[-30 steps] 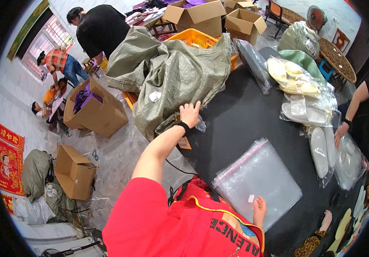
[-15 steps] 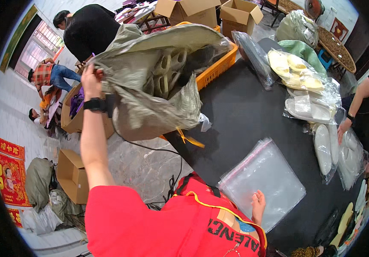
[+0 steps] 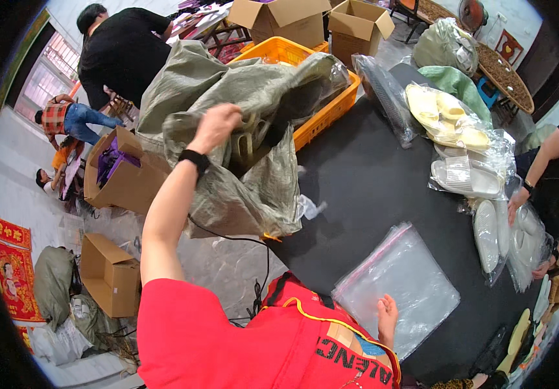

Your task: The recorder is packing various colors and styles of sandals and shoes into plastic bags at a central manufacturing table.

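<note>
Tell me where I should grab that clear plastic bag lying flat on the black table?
Probably at a corner or edge. The clear zip bag lies flat on the black table, so there is nothing to pinch in its middle. The right hand already rests on its near edge; pinching there from the person's side and peeling up looks easiest. The left hand holds the grey-green sack.

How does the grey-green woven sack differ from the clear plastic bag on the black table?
The woven sack is opaque, crumpled and lifted by the left hand; the clear plastic bag is see-through and lies flat under the right hand. The sack looks bulkier. Both rest partly on the black table.
</note>
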The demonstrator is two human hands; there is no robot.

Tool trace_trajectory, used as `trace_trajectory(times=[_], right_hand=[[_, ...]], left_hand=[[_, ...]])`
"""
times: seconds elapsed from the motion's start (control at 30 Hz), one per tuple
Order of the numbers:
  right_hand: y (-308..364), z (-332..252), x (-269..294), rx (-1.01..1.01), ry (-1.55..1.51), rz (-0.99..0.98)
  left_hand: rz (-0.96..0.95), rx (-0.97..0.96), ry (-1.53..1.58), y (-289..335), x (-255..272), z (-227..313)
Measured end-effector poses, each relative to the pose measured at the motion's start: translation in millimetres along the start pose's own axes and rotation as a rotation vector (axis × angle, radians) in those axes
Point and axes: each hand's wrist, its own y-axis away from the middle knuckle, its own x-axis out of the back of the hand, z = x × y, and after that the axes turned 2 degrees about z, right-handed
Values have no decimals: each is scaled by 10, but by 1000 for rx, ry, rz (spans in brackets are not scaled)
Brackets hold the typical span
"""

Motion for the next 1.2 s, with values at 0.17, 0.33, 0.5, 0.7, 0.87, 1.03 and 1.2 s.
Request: trace_trajectory(times=[0.17,0.33,0.5,0.7,0.87,1.03,1.2], right_hand=[[43,125,13,34,-35,75],[160,117,17,-17,-85,102],[197,275,-118,6,-58,209],[190,-169,-273,-41,61,53],[205,-83,-221,13,155,118],[178,261,-314,99,168,145],[175,142,-321,104,197,159]], left_hand=[[-492,359,108,-93,-817,-183],[-312,427,-154,-23,-1137,-705],[-240,444,-73,-245,-1549,-115],[237,-33,39,-750,-2998,-949],[201,-147,398,-1929,-4054,341],[159,-153,549,-2330,-3993,539],[39,-95,562,-2035,-3461,-82]])
